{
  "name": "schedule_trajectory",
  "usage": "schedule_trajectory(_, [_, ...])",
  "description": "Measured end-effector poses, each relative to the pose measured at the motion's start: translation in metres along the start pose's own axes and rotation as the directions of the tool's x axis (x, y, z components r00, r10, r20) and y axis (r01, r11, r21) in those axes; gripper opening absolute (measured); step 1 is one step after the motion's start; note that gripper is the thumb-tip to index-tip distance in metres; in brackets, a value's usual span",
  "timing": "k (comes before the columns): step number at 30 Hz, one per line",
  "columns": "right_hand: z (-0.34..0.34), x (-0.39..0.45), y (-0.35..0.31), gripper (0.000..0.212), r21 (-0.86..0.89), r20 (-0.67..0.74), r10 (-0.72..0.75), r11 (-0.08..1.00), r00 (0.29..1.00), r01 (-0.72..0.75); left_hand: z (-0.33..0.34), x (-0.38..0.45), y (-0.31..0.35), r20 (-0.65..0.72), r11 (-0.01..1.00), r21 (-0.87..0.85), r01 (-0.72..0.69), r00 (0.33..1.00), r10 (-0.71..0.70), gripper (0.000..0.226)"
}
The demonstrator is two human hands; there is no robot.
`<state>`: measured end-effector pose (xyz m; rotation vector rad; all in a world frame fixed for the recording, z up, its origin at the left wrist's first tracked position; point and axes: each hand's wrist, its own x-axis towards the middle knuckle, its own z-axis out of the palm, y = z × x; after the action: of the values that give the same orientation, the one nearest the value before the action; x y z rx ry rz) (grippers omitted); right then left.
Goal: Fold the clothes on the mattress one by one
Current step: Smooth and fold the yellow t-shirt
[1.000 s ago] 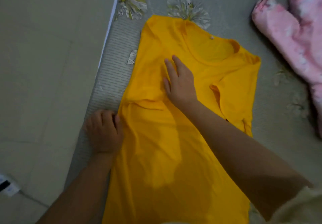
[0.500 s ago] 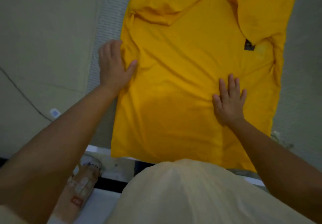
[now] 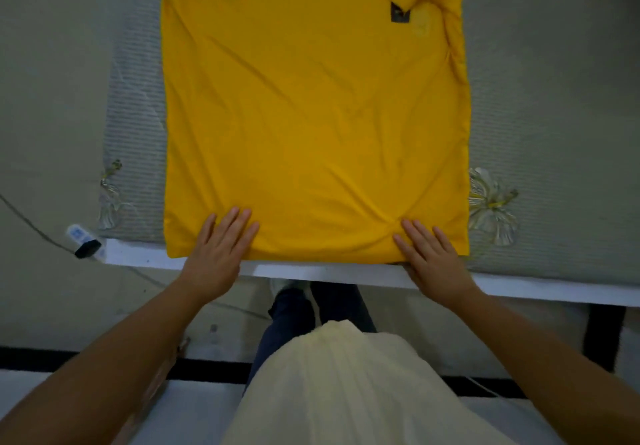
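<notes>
Head view — both hands (image 3: 216, 254) (image 3: 433, 259) flat on yellow shirt (image 3: 311, 115) hem.

The top edge of the view slices off my yellow T-shirt (image 3: 311, 115), so the collar and shoulders are out of sight, and only the lower ends of the folded-in sleeves show. That dark tag (image 3: 400, 12) near the top right is too small to read. My left hand (image 3: 218, 254) hides a stretch of the hem, and my right hand (image 3: 433, 261) covers the hem near the right corner, where the cloth bunches. The mattress (image 3: 540, 133) runs off right and top. The small white device (image 3: 83, 237) at the left corner carries blue marks I can't make out. My legs vanish under my cream top (image 3: 346, 392).
</notes>
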<state>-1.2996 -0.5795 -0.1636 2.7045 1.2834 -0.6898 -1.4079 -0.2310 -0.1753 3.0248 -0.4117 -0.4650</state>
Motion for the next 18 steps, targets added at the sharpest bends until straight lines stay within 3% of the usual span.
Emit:
schedule_trajectory(4, [-0.005,-0.01,0.016,0.033,0.025,-0.044,0.103,0.994,0.994,-0.102,-0.004,0.004,-0.006,-0.009,0.999,-0.013,0.041,0.999,-0.041,0.052])
schedule_trajectory(8, [-0.016,-0.006,0.023,0.058,0.067,0.003,0.221,0.973,0.975,-0.221,-0.012,0.002,0.007,0.064,0.985,-0.101,0.138,0.989,-0.132,0.066])
schedule_trajectory(12, [-0.021,0.006,0.024,0.04,0.005,-0.14,0.155,0.988,0.978,-0.156,-0.024,0.008,0.001,0.096,0.963,-0.192,0.19,0.98,-0.174,0.061])
schedule_trajectory(14, [-0.025,0.007,0.027,0.025,0.008,-0.204,0.098,0.995,0.974,-0.098,-0.029,0.007,-0.011,0.261,0.95,-0.169,0.264,0.941,-0.215,0.059])
schedule_trajectory(16, [-0.029,0.003,0.031,0.028,0.079,-0.127,0.144,0.988,0.981,-0.135,-0.037,0.004,-0.021,0.39,0.943,-0.104,0.316,0.885,-0.254,0.061])
schedule_trajectory(18, [-0.032,-0.01,0.032,0.038,0.066,0.182,0.23,0.967,0.956,-0.246,-0.048,0.001,-0.022,0.469,0.939,-0.072,0.335,0.843,-0.265,0.061])
